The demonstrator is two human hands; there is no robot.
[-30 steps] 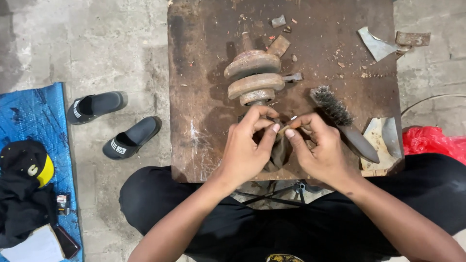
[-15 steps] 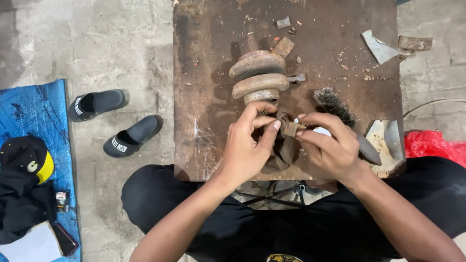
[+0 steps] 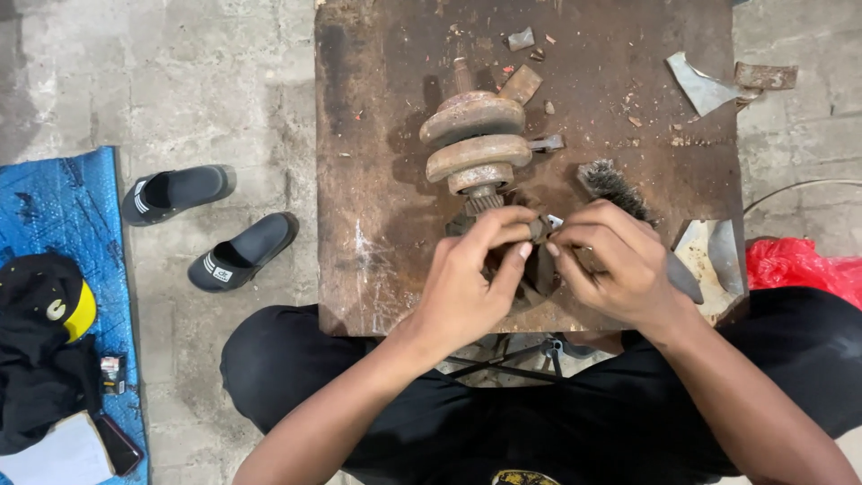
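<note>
On the brown metal table point(image 3: 377, 180) stands a rusty shaft with two thick discs point(image 3: 474, 135). At the shaft's near end my left hand point(image 3: 471, 278) and my right hand point(image 3: 611, 265) meet, fingertips together, pinching a small dark metal part point(image 3: 539, 229). Both hands hide most of that part and the shaft's end. A wire brush point(image 3: 615, 184) lies just behind my right hand, its handle running under the hand.
Metal scraps point(image 3: 700, 85) and small bits point(image 3: 521, 38) lie at the table's far side. Two black slippers point(image 3: 211, 224) sit on the concrete floor at left. A blue mat point(image 3: 54, 207) holds a black cap point(image 3: 45, 296). A red bag point(image 3: 799, 265) lies right.
My hands have closed together again at the shaft's near end, the right hand shifting slightly left. The view moved a little.
</note>
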